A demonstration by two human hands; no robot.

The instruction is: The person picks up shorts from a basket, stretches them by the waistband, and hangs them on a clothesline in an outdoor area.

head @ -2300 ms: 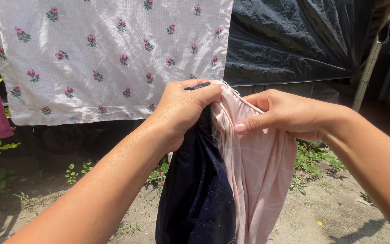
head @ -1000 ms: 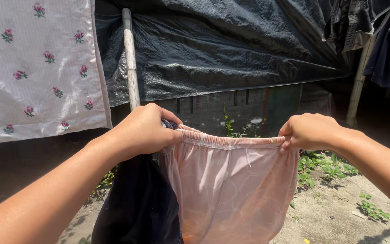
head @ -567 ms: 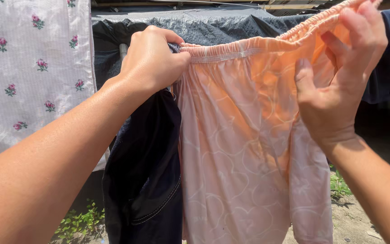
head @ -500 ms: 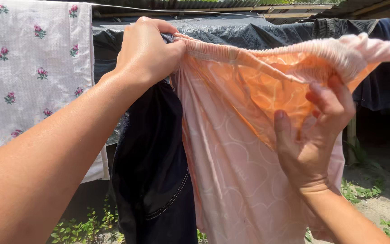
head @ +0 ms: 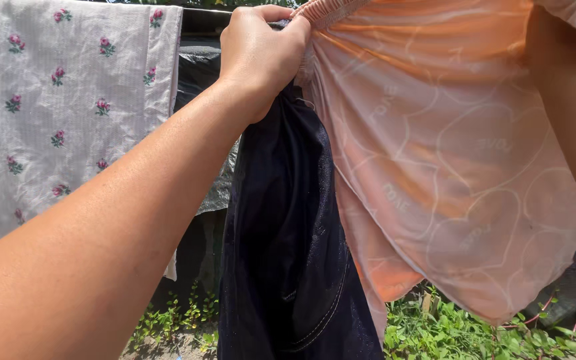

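Left hand (head: 261,57) fisted tight up high, grip pinching the elastic waistband of the peach shorts (head: 448,160) plus the dark blue jeans (head: 288,253), probably so both stay off the ground. Shorts spread wide and lifted, sun glowing through, jeans just dangling below the fist. Right forearm (head: 571,107) crossing at the edge, hand out of frame, so can't tell its grip. Flowered white sheet (head: 61,113) hanging left, weeds (head: 461,333) below.
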